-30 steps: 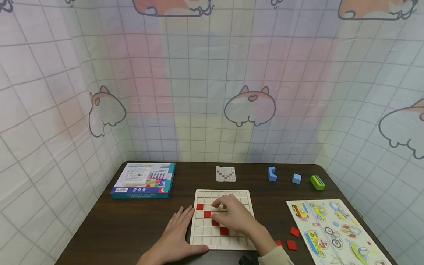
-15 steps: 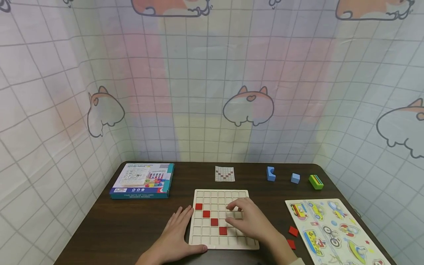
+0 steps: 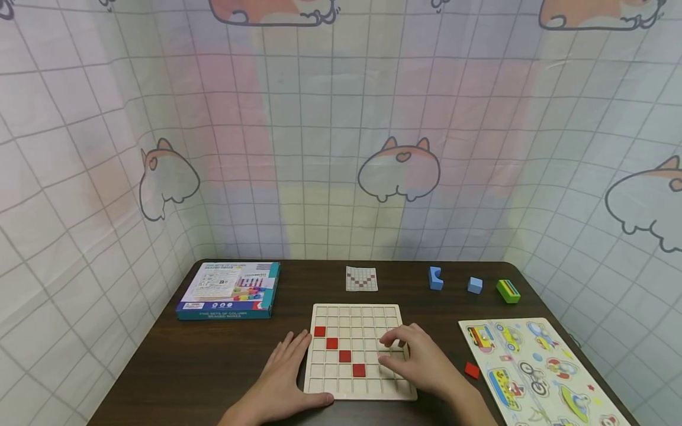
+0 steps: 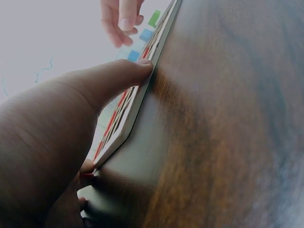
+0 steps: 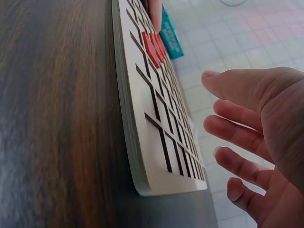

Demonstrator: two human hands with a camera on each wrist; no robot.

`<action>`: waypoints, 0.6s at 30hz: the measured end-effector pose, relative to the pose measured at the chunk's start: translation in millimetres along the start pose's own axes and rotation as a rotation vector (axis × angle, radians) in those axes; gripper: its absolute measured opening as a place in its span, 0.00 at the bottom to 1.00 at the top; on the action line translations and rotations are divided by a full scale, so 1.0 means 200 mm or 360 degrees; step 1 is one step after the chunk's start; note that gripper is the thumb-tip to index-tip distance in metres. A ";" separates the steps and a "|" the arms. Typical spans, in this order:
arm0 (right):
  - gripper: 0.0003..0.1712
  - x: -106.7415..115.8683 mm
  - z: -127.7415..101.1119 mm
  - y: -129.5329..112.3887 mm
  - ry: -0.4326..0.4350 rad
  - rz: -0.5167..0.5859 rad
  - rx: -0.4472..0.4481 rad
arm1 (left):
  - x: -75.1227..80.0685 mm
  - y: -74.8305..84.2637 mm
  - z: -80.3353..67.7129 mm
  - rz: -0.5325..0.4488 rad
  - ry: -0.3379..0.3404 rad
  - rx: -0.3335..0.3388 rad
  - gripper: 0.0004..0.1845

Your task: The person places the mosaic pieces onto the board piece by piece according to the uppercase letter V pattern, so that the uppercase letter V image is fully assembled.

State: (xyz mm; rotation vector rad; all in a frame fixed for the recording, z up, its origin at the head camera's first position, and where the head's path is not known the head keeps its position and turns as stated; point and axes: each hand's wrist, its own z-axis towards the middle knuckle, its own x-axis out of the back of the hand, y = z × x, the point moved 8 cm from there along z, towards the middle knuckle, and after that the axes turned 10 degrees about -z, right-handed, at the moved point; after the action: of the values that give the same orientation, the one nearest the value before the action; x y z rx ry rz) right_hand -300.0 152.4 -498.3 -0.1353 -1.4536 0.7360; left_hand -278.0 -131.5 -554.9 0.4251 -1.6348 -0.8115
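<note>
A cream grid board (image 3: 367, 387) lies on the dark table, with several red square tiles (image 3: 345, 356) set in a slanting line of its cells. My left hand (image 3: 282, 378) rests at the board's near left corner, thumb (image 4: 128, 73) on the front edge and fingers spread along the left side. Over the board's right side hovers my right hand (image 3: 418, 358), its fingers loosely bent and apart. In the right wrist view nothing lies between that thumb (image 5: 237, 83) and the fingers. A loose red tile (image 3: 472, 370) lies right of the board.
Behind the board lies a small pattern card (image 3: 362, 278). A blue-and-white box (image 3: 229, 290) is at the back left. Blue blocks (image 3: 475, 286) and a green striped block (image 3: 508, 291) stand at the back right. A picture puzzle board (image 3: 538, 373) covers the right side.
My right hand has moved right from over the red tiles to the board's right side, uncovering them. Its forearm now hides loose tiles that showed earlier. The left hand has stayed put.
</note>
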 end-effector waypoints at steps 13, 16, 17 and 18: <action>0.18 0.05 -0.07 0.09 0.0011 -0.0084 -0.0062 | 0.00 0.00 -0.01 -0.0011 0.0010 -0.0014 0.77; 0.20 0.06 -0.09 0.11 0.0013 -0.0092 -0.0068 | 0.00 0.00 -0.01 -0.0015 0.0007 -0.0012 0.77; 0.21 0.06 -0.10 0.12 0.0012 -0.0089 -0.0067 | 0.00 0.00 -0.01 -0.0014 0.0008 -0.0013 0.77; 0.21 0.07 -0.11 0.13 0.0012 -0.0093 -0.0067 | 0.00 0.00 -0.01 -0.0015 0.0009 -0.0014 0.77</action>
State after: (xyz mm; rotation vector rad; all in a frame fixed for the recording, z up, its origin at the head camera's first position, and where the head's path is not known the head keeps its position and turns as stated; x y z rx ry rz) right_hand -290.3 186.5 -502.8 -0.1272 -1.4608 0.6566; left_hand -277.1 -131.9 -554.5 0.4288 -1.6242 -0.8236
